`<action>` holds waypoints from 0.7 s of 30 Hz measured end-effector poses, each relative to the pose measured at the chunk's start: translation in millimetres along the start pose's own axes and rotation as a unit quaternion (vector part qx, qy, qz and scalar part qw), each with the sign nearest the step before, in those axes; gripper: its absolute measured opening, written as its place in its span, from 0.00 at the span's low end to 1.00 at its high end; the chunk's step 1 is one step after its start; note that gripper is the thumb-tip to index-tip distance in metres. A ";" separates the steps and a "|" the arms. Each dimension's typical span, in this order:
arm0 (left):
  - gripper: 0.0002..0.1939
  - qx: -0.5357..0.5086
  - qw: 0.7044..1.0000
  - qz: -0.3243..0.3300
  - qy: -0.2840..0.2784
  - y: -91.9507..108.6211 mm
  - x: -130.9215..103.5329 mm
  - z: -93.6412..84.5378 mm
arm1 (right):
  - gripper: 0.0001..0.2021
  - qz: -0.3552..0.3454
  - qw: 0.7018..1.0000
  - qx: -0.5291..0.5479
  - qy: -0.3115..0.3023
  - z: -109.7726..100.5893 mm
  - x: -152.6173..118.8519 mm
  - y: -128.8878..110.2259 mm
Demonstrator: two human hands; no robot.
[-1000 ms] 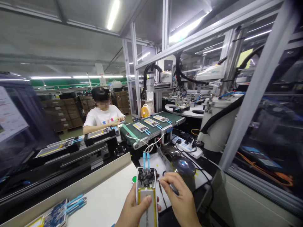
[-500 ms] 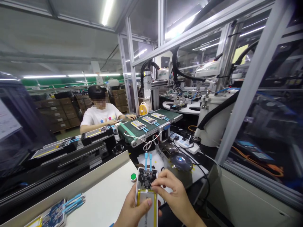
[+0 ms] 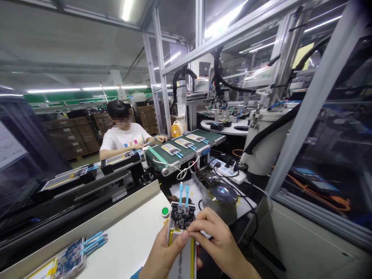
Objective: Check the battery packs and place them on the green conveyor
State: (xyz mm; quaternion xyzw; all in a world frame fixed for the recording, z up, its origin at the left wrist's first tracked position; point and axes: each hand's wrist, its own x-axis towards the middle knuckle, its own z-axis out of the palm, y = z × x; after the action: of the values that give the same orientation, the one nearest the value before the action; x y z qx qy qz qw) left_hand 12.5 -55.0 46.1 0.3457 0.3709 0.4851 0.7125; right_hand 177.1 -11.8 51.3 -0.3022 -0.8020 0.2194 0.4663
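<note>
My left hand is wrapped around an opened power bank, held upright in front of me. Its bare circuit board faces me at the top, above a silver battery edged with yellow tape. Two short blue cables stick up from the board. My left thumb lies across the top of the battery. The thumb and forefinger of my right hand are pinched together at the board's lower right edge, close to my left thumb tip. Whatever they pinch is hidden.
More opened power banks lie on the white tabletop at left. A green button sits beside my left hand. Several units ride the green conveyor; a co-worker sits behind a black rail. Power strip and cords at right.
My left thumb has slid up the battery toward the board and my right fingertips. The right hand keeps its pinch at the board's edge. The view has shifted slightly.
</note>
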 end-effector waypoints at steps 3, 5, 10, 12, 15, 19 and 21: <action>0.23 -0.005 1.000 -0.007 0.003 1.0 -1.1 1.4 | 0.05 0.100 0.990 0.096 -0.026 5.1 -2.4 3.5; 0.22 0.003 1.000 -0.002 0.021 0.8 -1.6 1.5 | 0.07 0.141 0.981 0.128 -0.022 10.5 -4.6 4.0; 0.24 0.034 0.999 0.025 0.026 0.0 -1.9 -0.5 | 0.10 0.176 0.974 0.142 -0.009 19.1 -8.7 0.9; 0.25 0.044 0.998 0.036 0.026 0.5 -2.1 -1.2 | 0.10 0.164 0.979 0.122 -0.009 18.4 -8.4 -0.7; 0.23 0.049 0.998 0.036 0.030 1.1 -1.9 -2.1 | 0.09 0.123 0.990 0.065 -0.018 13.9 -5.6 -3.0; 0.23 0.066 0.996 0.048 0.026 -0.9 -0.5 -4.4 | 0.06 0.075 0.997 -0.021 -0.027 9.3 -0.8 -7.1; 0.22 0.093 0.992 0.069 0.041 -2.4 0.3 -5.6 | 0.05 0.081 0.996 -0.026 -0.022 10.8 -0.3 -8.9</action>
State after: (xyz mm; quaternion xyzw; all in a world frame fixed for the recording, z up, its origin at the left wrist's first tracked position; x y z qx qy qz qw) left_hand 8.8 -54.7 41.2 0.4150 0.4187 0.5102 0.6262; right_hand 165.3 -19.2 51.7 -0.3734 -0.7903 0.2420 0.4211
